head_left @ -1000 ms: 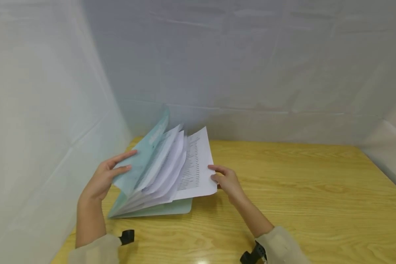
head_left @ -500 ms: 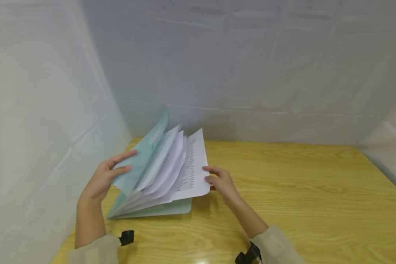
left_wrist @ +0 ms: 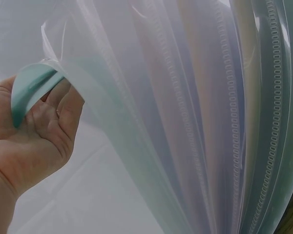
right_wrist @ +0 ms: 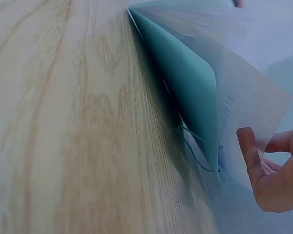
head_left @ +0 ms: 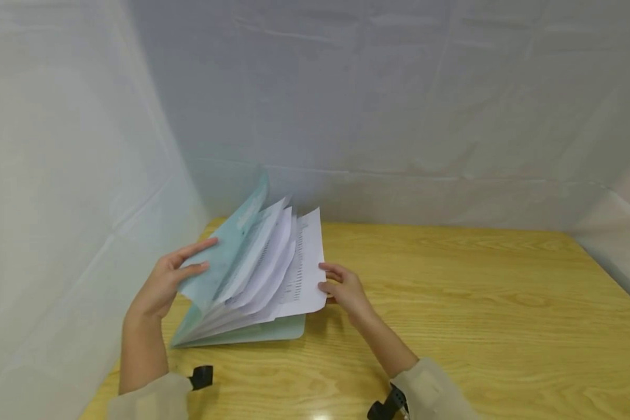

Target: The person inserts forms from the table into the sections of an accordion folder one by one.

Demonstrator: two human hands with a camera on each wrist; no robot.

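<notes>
Here the teal expanding folder (head_left: 226,256) lies at the centre left of the head view, its back cover flat on the wooden bench (head_left: 451,303) and its front cover lifted steeply, so the pockets fan open. The left hand (head_left: 165,283) holds that front cover up, thumb on one face and fingers on the other; in the left wrist view the cover's rounded corner (left_wrist: 31,87) curls over the palm. The right hand (head_left: 341,289) pinches the right edge of a printed sheet (head_left: 304,268), the nearest leaf of the fan, with the fingers curled round the paper's edge, as the right wrist view also shows (right_wrist: 271,180). To do this well, I judge the left hand should keep the cover pulled back evenly so the pockets stay spread and none slumps shut. The right hand should keep its pinch light and close to the edge, moving the sheet in line with the pocket rather than across it, since thin paper creases or catches on the pocket lips. Whether the sheet's lower edge sits inside a pocket cannot be told.
</notes>
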